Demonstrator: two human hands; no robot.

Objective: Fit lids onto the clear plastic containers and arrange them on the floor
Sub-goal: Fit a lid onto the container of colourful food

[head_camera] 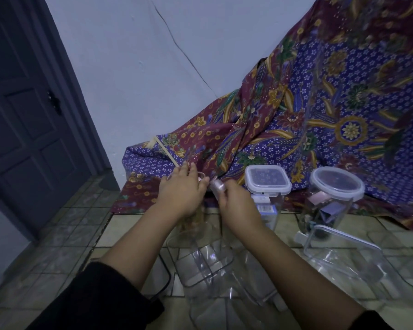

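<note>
Head view looks down two bare forearms reaching forward over a tiled floor. Both hands meet at the top of a tall clear container that stands directly beneath them. The left hand lies palm down with fingers spread over the mouth, apparently pressing a lid flat so it seats evenly. The right hand is curled at the near right corner, its fingers pinching a pale pinkish clasp, probably to snap it shut while the other hand steadies the top. Whether the lid under the left palm is fully seated I cannot tell; the hand hides it.

Just right of the right hand stands a square container with its lid on, and further right a round lidded jar holding small coloured items. These two sit side by side against the patterned cloth, which suggests finished pieces are being lined up there, out of the working space. Nearer the person, below and right of the right forearm, a clear box lies tilted among other clear pieces too transparent to separate, likely still waiting within easy reach. Left of the left arm is a dark door.
</note>
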